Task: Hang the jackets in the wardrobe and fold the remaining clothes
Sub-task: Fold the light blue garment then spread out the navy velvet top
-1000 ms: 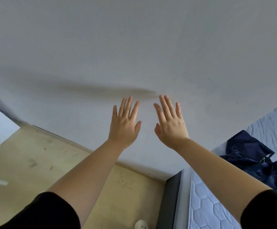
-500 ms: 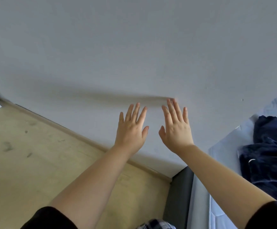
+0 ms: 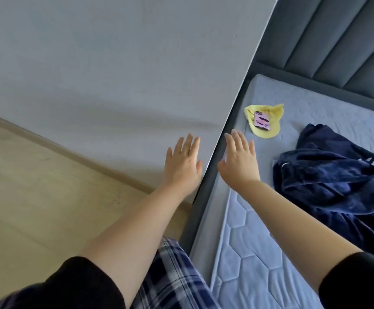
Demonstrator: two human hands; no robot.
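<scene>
We hold the left hand (image 3: pixel 182 165) and right hand (image 3: pixel 239 161) spread, gripping nothing, over the bed edge (image 3: pixel 206 192), with the navy jacket (image 3: pixel 337 186) now nearer.

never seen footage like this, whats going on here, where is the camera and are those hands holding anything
There is no machine here. The picture comes from a camera worn on a person's head, looking forward and down, so you see their own two arms reaching out. The left hand and the right hand are both spread flat with straight fingers and hold nothing. To the right is a bed with a bare mattress. On it lie a crumpled dark blue garment and a small yellow cloth with a pink patch. To the left are a grey wall and a pale floor.
</scene>
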